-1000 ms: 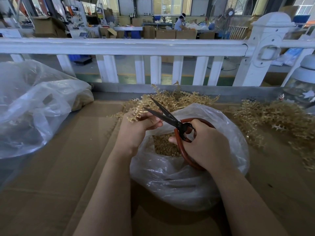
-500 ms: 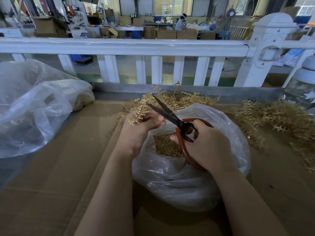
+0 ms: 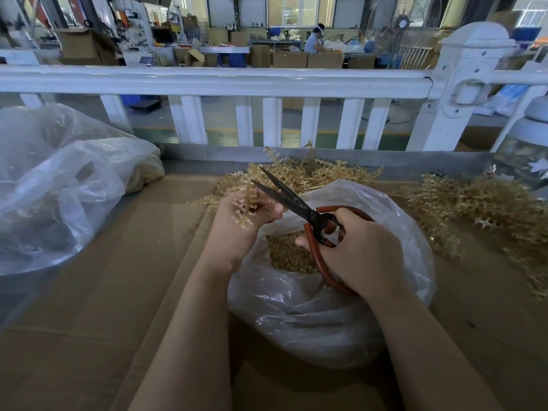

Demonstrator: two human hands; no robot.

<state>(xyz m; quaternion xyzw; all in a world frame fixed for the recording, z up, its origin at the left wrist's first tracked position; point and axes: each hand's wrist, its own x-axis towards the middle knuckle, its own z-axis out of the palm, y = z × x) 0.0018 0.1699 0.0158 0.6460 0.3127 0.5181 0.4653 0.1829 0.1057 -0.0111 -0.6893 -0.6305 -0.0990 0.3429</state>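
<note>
My right hand [image 3: 358,256] grips the red loop handles of large black-bladed scissors [image 3: 284,197], whose blades stand apart and point up-left. My left hand [image 3: 237,223] holds a tan plastic sprig [image 3: 247,203] with small parts along its stem, right at the blades. Both hands hover over a clear plastic bag [image 3: 326,307] on the cardboard-covered table [image 3: 103,292]; the bag's open mouth shows a heap of small tan cut pieces [image 3: 284,253].
Piles of tan sprigs lie behind the bag [image 3: 311,173] and at the right [image 3: 474,209]. A big crumpled clear bag [image 3: 59,185] fills the left. A white railing [image 3: 237,81] borders the table's far edge. A glass jar [image 3: 527,149] stands far right.
The sprig in my left hand has turned and slid further between the scissor blades. My right hand and the scissors have barely shifted, staying above the bag.
</note>
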